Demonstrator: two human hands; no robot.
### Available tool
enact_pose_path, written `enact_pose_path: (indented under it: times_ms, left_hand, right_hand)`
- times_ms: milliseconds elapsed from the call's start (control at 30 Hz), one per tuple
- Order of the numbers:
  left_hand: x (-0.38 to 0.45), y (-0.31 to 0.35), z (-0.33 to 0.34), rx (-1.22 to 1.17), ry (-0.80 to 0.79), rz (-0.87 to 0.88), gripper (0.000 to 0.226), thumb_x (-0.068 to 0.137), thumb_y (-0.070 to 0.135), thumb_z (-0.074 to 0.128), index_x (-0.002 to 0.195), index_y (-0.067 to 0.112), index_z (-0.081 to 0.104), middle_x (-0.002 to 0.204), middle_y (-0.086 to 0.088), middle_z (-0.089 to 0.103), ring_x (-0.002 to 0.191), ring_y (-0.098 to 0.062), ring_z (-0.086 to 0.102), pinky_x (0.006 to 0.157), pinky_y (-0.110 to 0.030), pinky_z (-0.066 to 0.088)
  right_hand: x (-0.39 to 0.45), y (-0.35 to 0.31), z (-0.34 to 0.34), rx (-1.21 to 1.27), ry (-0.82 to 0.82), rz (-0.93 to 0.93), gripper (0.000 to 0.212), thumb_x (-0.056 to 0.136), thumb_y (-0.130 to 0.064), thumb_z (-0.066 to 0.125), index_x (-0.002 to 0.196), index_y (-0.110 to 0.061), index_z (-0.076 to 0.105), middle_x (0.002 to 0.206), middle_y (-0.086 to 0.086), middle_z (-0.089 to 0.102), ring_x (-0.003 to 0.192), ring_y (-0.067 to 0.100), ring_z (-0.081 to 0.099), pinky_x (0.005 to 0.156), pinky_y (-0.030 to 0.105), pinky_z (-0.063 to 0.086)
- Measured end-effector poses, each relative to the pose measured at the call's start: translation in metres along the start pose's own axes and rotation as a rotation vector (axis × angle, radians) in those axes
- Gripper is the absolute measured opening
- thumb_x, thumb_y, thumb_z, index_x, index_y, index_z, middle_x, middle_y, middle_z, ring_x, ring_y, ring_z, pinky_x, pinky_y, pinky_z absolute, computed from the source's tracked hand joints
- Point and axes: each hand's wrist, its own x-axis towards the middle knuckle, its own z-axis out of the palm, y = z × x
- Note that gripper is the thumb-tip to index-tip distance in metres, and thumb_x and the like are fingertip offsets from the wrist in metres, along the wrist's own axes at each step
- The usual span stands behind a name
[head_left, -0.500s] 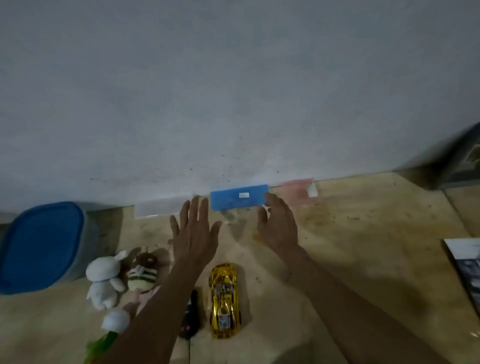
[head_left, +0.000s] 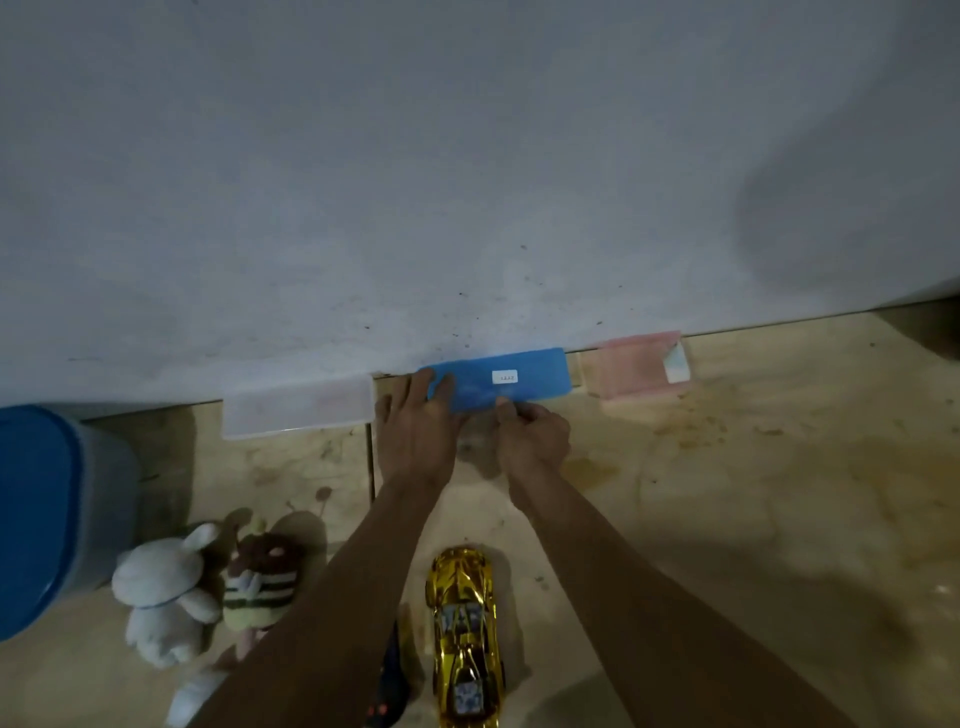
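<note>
Blue flat rectangular plastic case (head_left: 511, 378) lies on the floor vs. the wall. L hand (head_left: 415, 436) rests fingers on its left end; R hand (head_left: 532, 441) pinches the front edge. Contact made, prob.; lift not yet done.

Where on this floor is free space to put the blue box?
Bare tan floor lies right of the right hand, pinching the blue flat plastic box, near the pink flat box. Crowded near left: white plush rabbit, striped plush toy, golden toy car.
</note>
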Motion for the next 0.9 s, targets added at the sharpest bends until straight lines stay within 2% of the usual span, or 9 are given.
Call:
enact_pose_path:
  times_ms: [100,200,333,400,500,633,733,900]
  left_hand:
    - [0.006,-0.007,0.010,0.027,0.068,0.057,0.048,0.083,0.029,0.078,0.126,0.010,0.067,0.128,-0.015,0.062,0.118,-0.041,0.057,0.096,-0.049,0.047]
    - [0.008,-0.014,0.019,0.080,0.183,0.124,0.043,0.084,0.033,0.070,0.120,0.009,0.069,0.122,-0.014,0.064,0.109,-0.040,0.060,0.091,-0.048,0.050]
    - [0.009,-0.017,0.022,0.138,0.229,0.159,0.045,0.090,0.042,0.056,0.121,0.011,0.067,0.121,-0.013,0.064,0.107,-0.037,0.058,0.088,-0.048,0.049]
    - [0.009,-0.017,0.023,0.159,0.231,0.163,0.045,0.090,0.043,0.057,0.121,0.011,0.067,0.121,-0.012,0.064,0.106,-0.035,0.058,0.087,-0.047,0.048]
    - [0.010,-0.018,0.024,0.170,0.193,0.158,0.045,0.087,0.039,0.072,0.123,0.012,0.067,0.122,-0.012,0.063,0.108,-0.035,0.058,0.090,-0.047,0.048]
    - [0.010,-0.017,0.023,0.177,0.169,0.150,0.048,0.084,0.038,0.076,0.124,0.012,0.066,0.124,-0.012,0.063,0.110,-0.034,0.058,0.091,-0.048,0.048]
    - [0.010,-0.016,0.020,0.154,0.162,0.137,0.051,0.082,0.037,0.077,0.125,0.013,0.064,0.126,-0.011,0.063,0.112,-0.034,0.057,0.093,-0.048,0.047]
    - [0.007,-0.011,0.007,0.114,0.166,0.119,0.072,0.076,0.042,0.081,0.135,0.012,0.054,0.131,-0.012,0.061,0.117,-0.034,0.056,0.095,-0.050,0.046]
  right_hand:
    - [0.005,0.001,0.009,0.075,-0.003,0.113,0.023,0.090,-0.033,0.071,0.082,-0.011,0.074,0.077,0.006,0.075,0.075,0.022,0.071,0.077,0.043,0.062]
    - [0.009,0.002,0.008,0.150,-0.035,0.175,0.027,0.090,-0.033,0.072,0.076,-0.011,0.071,0.071,0.006,0.073,0.066,0.020,0.067,0.070,0.037,0.059]
    - [0.004,0.000,0.003,0.263,-0.084,0.243,0.027,0.092,-0.034,0.071,0.089,-0.007,0.071,0.071,0.003,0.068,0.058,0.012,0.058,0.054,0.025,0.049]
    - [0.001,-0.002,0.002,0.282,-0.093,0.254,0.027,0.091,-0.036,0.071,0.091,-0.008,0.070,0.073,0.004,0.067,0.060,0.012,0.058,0.053,0.025,0.049]
    - [-0.002,-0.006,0.001,0.287,-0.098,0.255,0.026,0.091,-0.036,0.070,0.088,-0.011,0.068,0.073,0.003,0.067,0.063,0.012,0.059,0.053,0.025,0.049]
    - [-0.003,-0.012,-0.002,0.271,-0.104,0.261,0.024,0.091,-0.033,0.071,0.084,-0.011,0.068,0.074,0.004,0.069,0.065,0.014,0.064,0.057,0.028,0.054]
    - [-0.005,-0.020,-0.002,0.275,-0.079,0.295,0.025,0.089,-0.032,0.074,0.084,-0.008,0.068,0.071,0.005,0.070,0.060,0.015,0.064,0.056,0.030,0.054]
    - [-0.008,-0.033,-0.007,0.330,-0.122,0.279,0.030,0.082,-0.036,0.080,0.087,-0.009,0.069,0.073,0.005,0.071,0.059,0.014,0.065,0.051,0.027,0.051]
